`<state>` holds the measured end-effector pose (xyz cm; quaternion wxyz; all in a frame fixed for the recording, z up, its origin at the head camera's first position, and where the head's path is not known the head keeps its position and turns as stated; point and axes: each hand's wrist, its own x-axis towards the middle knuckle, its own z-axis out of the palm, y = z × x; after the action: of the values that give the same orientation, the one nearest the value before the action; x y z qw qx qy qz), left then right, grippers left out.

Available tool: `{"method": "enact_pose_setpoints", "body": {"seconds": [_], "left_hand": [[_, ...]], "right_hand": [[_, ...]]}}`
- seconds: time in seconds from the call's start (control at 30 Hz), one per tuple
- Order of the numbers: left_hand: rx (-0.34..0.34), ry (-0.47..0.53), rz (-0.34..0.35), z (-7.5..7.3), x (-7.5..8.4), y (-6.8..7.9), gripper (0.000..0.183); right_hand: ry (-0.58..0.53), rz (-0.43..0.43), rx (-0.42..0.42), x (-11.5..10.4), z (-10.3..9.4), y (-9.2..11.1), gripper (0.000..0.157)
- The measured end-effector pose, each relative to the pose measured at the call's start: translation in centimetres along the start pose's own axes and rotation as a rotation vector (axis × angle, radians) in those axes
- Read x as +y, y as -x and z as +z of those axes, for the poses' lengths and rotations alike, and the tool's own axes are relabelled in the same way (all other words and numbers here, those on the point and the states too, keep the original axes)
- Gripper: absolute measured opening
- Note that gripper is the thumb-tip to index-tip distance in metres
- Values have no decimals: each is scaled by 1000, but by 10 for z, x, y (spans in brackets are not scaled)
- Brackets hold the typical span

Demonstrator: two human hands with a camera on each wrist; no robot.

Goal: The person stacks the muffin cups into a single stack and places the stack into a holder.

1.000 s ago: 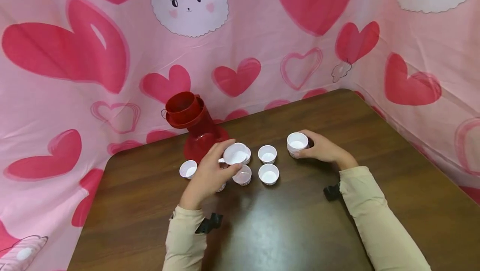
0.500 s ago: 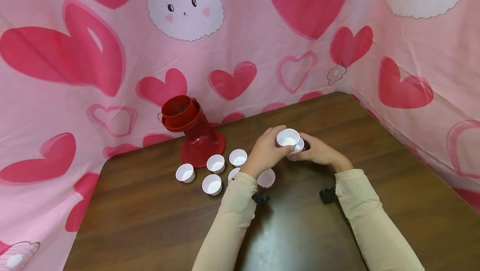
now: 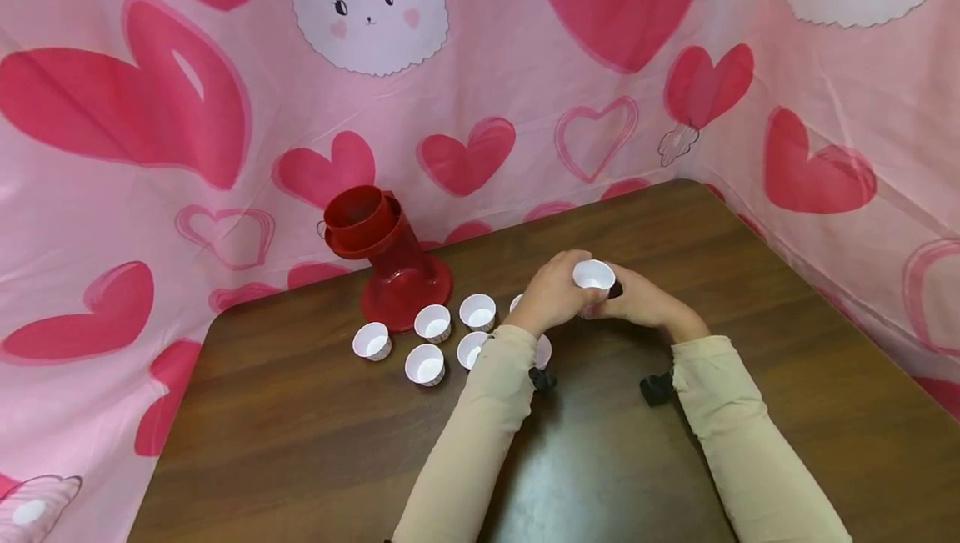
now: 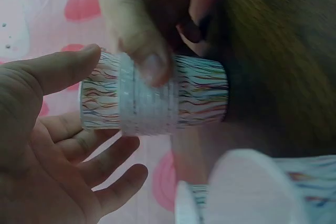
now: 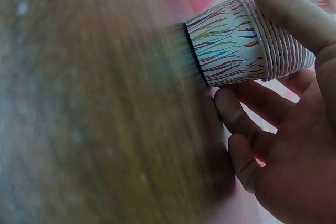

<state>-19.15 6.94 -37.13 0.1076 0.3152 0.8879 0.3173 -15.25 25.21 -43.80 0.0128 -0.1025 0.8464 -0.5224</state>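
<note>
My right hand (image 3: 648, 305) grips a stack of nested white paper cups (image 5: 228, 45) printed with coloured wavy lines, thumb over the bunched rims. The base of the stack is close to the brown table in the right wrist view. My left hand (image 3: 555, 293) holds the top paper cup (image 3: 592, 274) by its side, thumb in front and fingers behind. That cup's lower part is inside the stack, while its upper wall stands out above the other rims (image 4: 149, 103). Between the two hands, most of the stack is hidden in the head view.
Several single paper cups (image 3: 425, 364) stand upright on the wooden table (image 3: 300, 443), left of the hands; my left arm partly covers some. Behind them is a red object (image 3: 397, 284) with a wide base and an open-topped upper part. Pink heart-print cloth (image 3: 465, 67) hangs beyond.
My left hand has carried a cup rightward from among the loose cups to the stack, then set it down into the top. My right hand has kept its hold on the stack.
</note>
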Motion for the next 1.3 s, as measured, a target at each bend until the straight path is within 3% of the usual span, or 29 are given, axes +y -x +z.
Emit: {"method": "enact_pose_setpoints", "body": {"seconds": [0.2,0.4,0.6,0.73,0.9,1.03,1.17,1.3], "left_hand": [[2,-91,-49,7,-8,-2,60],[26,-177,-74,9,-7,-2,60],[-60,-200,-63,0,-12,10,72],[-94,-131,24,-18,-19,32,71],[-67,-20,80,-50,-29,68,58],[-13,38,73,-70,-42,90,55],[56,45,42,-92,-64,102,56],[136,35,-43,-113,-94,112,59]], "right_hand": [[39,12,0,-2,0,-1,58],[47,6,-3,-2,-1,-3,58],[102,15,-12,-3,-1,-3,61],[90,26,-9,-2,-1,-4,63],[68,66,-5,-3,-3,-2,68],[79,94,6,-2,-10,5,70],[88,107,14,1,-18,13,70],[103,109,19,2,-22,20,69]]}}
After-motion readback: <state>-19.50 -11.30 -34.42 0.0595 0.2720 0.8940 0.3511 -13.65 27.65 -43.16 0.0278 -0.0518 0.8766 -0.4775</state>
